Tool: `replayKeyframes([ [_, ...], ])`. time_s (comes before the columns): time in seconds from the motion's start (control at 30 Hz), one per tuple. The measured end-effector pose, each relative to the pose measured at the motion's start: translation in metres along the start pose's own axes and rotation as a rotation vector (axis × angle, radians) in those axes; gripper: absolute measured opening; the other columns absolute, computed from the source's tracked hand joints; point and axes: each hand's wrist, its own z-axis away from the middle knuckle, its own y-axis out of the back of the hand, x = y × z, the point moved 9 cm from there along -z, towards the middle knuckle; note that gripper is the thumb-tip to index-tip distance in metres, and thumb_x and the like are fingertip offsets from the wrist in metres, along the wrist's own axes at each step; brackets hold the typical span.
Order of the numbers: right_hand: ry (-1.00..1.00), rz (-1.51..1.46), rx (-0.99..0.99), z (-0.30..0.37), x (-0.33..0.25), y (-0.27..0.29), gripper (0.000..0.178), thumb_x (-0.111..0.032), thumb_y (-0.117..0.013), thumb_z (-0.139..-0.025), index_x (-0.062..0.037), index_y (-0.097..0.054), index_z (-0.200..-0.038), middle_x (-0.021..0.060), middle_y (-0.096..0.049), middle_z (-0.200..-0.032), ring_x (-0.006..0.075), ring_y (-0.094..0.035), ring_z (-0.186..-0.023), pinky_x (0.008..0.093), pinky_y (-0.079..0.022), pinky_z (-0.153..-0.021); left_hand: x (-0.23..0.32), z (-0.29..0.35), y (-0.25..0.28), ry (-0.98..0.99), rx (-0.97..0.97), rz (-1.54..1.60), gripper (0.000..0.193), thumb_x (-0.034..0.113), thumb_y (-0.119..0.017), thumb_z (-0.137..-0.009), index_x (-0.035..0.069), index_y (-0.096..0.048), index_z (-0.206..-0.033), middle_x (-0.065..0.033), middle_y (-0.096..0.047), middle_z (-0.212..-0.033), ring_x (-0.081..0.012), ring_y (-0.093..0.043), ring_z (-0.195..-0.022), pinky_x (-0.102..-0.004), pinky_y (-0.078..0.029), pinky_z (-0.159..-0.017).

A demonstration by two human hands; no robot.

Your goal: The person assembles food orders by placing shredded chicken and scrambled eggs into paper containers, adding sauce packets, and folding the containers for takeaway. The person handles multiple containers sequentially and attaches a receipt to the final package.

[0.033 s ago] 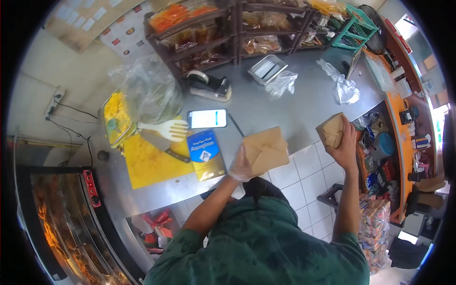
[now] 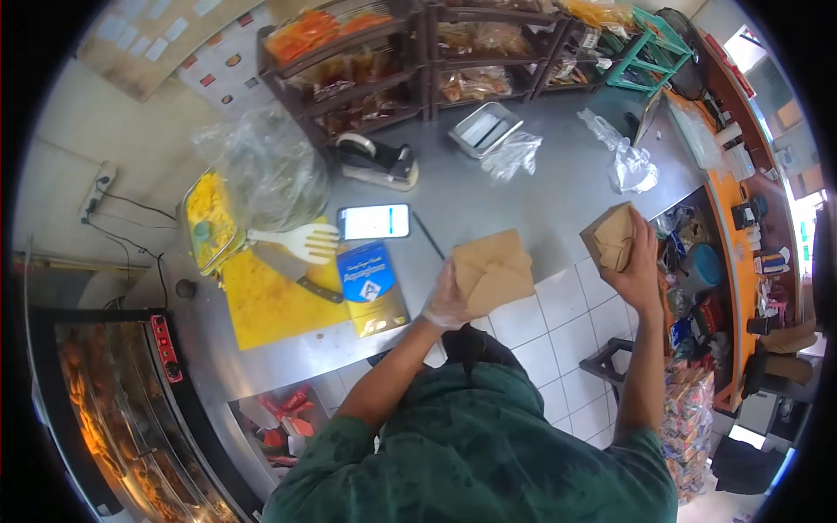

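My left hand (image 2: 447, 301), in a clear plastic glove, is closed on the left side of a brown cardboard takeaway box (image 2: 493, 272) with folded top flaps. This box is held by the near edge of the steel counter. Farther right, my right hand (image 2: 639, 266), apparently bare, grips a smaller brown takeaway box (image 2: 610, 238), its folded top tilted toward the left. Left of my left hand lies a blue and yellow packet (image 2: 373, 288). A phone (image 2: 374, 221) with a lit screen and a dark thin stick (image 2: 428, 235) lie beyond it.
A yellow cutting board (image 2: 270, 305) bears a knife (image 2: 321, 290) and a white slotted spatula (image 2: 301, 241). Behind stand a tray of yellow food (image 2: 212, 209), a plastic bag (image 2: 277, 179), a tape dispenser (image 2: 380, 163), a metal tray (image 2: 486, 129) and brown racks (image 2: 427, 65). A heated display cabinet (image 2: 131, 410) stands left.
The view has shifted slightly, so the counter things appear a little farther left. Both hands keep hold of their boxes.
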Motion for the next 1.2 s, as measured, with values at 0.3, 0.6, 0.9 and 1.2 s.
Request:
replayKeyframes([
  [0.3,0.462,-0.135,-0.435,-0.103,-0.035,-0.012,0.095,-0.014,-0.072,-0.048,-0.0164,-0.036,-0.136,0.0188,-0.038,-0.132,0.0408,-0.039,-0.118,0.0438,-0.034,-0.101,-0.061,-0.147,-0.086,0.127,-0.266,0.202,0.087,0.014,-0.082,-0.063,0.009,-0.031,-0.133,-0.0074,-0.050,-0.126,-0.0202,-0.052,-0.115,-0.0349,-0.044,-0.096],
  [0.6,0.523,-0.161,-0.615,-0.097,-0.022,-0.081,0.098,-0.016,-0.072,-0.045,-0.0141,-0.036,-0.137,0.0160,-0.038,-0.131,0.0371,-0.041,-0.115,0.0428,-0.036,-0.100,-0.078,-0.159,-0.077,0.064,-0.361,-0.099,0.095,0.018,-0.088,-0.058,0.008,-0.031,-0.134,-0.0071,-0.044,-0.132,-0.0186,-0.047,-0.119,-0.0354,-0.042,-0.099],
  [0.9,0.595,-0.152,-0.688,-0.104,-0.035,-0.089,0.102,-0.016,-0.074,-0.044,-0.0138,-0.034,-0.138,0.0155,-0.038,-0.133,0.0373,-0.040,-0.116,0.0428,-0.036,-0.101,-0.121,-0.155,-0.090,0.411,-0.258,0.535,0.111,0.030,-0.091,-0.052,0.008,-0.024,-0.138,-0.0113,-0.041,-0.132,-0.0234,-0.045,-0.122,-0.0384,-0.039,-0.102],
  [1.2,0.573,-0.162,-0.603,-0.101,-0.045,-0.082,0.099,-0.023,-0.080,-0.047,-0.0171,-0.036,-0.136,0.0166,-0.035,-0.137,0.0386,-0.034,-0.125,0.0453,-0.032,-0.105,-0.039,-0.105,-0.039,0.056,-0.164,-0.712,0.117,0.038,-0.088,-0.057,-0.002,-0.016,-0.141,-0.0195,-0.035,-0.139,-0.0368,-0.035,-0.129,-0.0408,-0.031,-0.107],
])
